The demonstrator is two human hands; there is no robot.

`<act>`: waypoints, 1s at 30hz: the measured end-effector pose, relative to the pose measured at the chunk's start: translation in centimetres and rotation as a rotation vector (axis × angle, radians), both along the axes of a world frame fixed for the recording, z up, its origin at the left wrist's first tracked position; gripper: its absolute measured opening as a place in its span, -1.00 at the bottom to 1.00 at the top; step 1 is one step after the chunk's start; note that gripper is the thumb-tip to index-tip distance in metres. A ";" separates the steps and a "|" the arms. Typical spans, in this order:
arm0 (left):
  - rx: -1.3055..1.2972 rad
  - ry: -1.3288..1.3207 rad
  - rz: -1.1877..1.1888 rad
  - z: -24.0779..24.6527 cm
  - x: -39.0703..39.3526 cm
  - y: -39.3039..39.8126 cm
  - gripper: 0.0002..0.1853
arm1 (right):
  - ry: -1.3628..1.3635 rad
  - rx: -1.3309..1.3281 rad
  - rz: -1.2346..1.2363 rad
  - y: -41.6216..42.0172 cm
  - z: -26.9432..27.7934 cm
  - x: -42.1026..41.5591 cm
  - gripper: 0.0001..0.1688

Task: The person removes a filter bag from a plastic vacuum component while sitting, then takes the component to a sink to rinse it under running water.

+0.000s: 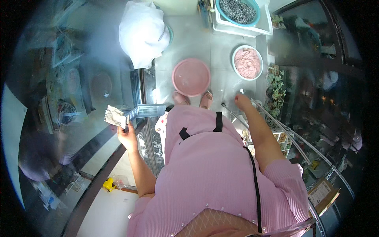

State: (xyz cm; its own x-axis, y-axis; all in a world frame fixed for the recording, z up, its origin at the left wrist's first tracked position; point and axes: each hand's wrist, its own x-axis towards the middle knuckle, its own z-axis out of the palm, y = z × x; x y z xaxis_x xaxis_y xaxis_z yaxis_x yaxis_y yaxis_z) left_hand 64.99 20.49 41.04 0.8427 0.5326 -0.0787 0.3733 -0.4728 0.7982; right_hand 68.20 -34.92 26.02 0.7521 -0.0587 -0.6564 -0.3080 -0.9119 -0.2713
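My left hand [128, 139] is raised at the left, in front of the glass pane [103, 71]. Its fingers grip a crumpled beige cloth [115, 116]. Right beside the cloth is a blue-grey slotted plastic basket [151, 110]; whether my fingers also touch it cannot be told. My right hand [243, 102] hangs at the right with its fingers curled in and nothing visible in them. Metal poles [281, 126] run close by it. On the floor before my feet is a pink basin [191, 77], which seems to hold water.
A white basin [234, 66] with pink fabric stands right of the pink one. Farther off, a white tub [225, 30] carries a turquoise basin [258, 14] of patterned fabric. A white-covered object [142, 32] stands upper left. Succulents [275, 86] line the right; a cardboard box [322, 195] sits lower right.
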 end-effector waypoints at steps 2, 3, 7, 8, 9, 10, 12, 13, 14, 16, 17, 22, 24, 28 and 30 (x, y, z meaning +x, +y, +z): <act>-0.039 -0.001 -0.006 -0.4 1.9 0.3 -0.86 | 0.120 -0.016 -0.022 -1.1 -0.4 -0.9 -0.74; -0.037 -0.003 0.001 -0.5 3.4 0.9 -0.89 | 0.150 -0.027 -0.027 -0.9 0.3 -0.4 -0.72; -0.033 -0.253 -0.150 -0.8 10.4 2.4 -0.92 | 0.276 -0.173 -0.105 1.8 5.1 2.4 -0.66; -0.308 -0.034 -0.055 0.2 11.7 3.0 -0.92 | 0.310 -0.233 -0.135 2.5 6.5 3.1 -0.64; -0.321 -0.086 -0.093 1.9 13.7 2.0 -0.95 | 0.290 -0.270 -0.161 2.4 7.2 3.4 -0.65; -0.371 -0.114 -0.093 2.3 15.2 2.2 -0.96 | 0.273 -0.290 -0.187 2.7 6.8 3.5 -0.66; -0.457 -0.137 -0.081 3.1 17.4 2.5 -0.94 | 0.196 -0.296 -0.360 3.7 6.8 3.5 -0.64; -0.479 -0.149 -0.069 3.0 18.2 2.7 -0.93 | 0.163 -0.300 -0.397 4.0 7.2 3.8 -0.65; -0.501 -0.160 -0.056 2.5 19.0 2.9 -0.92 | 0.131 -0.305 -0.433 4.2 7.6 4.2 -0.66; -0.578 -0.191 -0.050 2.2 20.8 3.0 -0.87 | 0.086 -0.282 -0.462 4.5 7.7 4.7 -0.68; -0.630 -0.190 -0.038 2.3 21.6 2.6 -0.88 | 0.074 -0.257 -0.453 3.9 7.2 4.5 -0.69; -0.787 -0.162 -0.078 1.9 26.3 -1.2 -0.87 | 0.131 -0.174 -0.289 0.5 3.2 3.7 -0.75; -0.825 -0.103 -0.143 1.2 28.2 -3.6 -0.86 | 0.193 -0.088 -0.314 -1.5 1.1 3.6 -0.74; -0.817 -0.031 -0.186 -0.2 32.6 -10.7 -0.86 | 0.243 -0.020 -0.018 -7.5 -2.6 5.1 -0.71; -0.774 0.076 -0.233 -0.3 35.1 -14.5 -0.81 | 0.210 -0.034 -0.079 -10.3 -4.3 7.5 -0.71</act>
State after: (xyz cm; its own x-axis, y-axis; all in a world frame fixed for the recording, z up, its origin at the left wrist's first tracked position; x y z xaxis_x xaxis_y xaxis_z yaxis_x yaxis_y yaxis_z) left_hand 100.06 6.01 40.73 0.9029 0.1152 -0.4141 0.3994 0.1308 0.9074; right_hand 75.66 -45.25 21.73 0.5912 -0.1364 -0.7949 -0.4252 -0.8902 -0.1635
